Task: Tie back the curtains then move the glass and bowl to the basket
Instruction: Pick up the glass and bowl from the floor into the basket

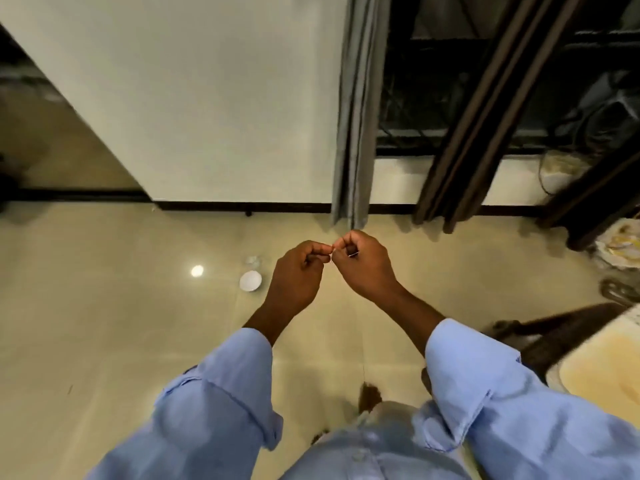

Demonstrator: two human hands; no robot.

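A ceiling light's reflection (197, 270) is glinting on the floor (104, 306) at the left. Right of it, a white bowl (250, 280) is sitting on the floor, and a clear glass (253, 260) is standing just behind it, blurred and hard to make out. No basket is showing in this view.

The left hand (298, 275) is hovering right of the bowl, fingers curled, its fingertips pinching a thin string (333, 252). The right hand (360, 263) is facing it, fingers curled too, pinching the same string; the 2 hands are nearly touching at the fingertips. A fine line of string is trailing down from them toward the floor. Both forearms are coming out of rolled blue sleeves (221, 393).

Just above the right hand, a grey curtain (358, 116) is hanging gathered beside the white wall (207, 98), its hem near the floor. Further right, a dark brown curtain (485, 126) is hanging bunched in front of a dark window (426, 81).
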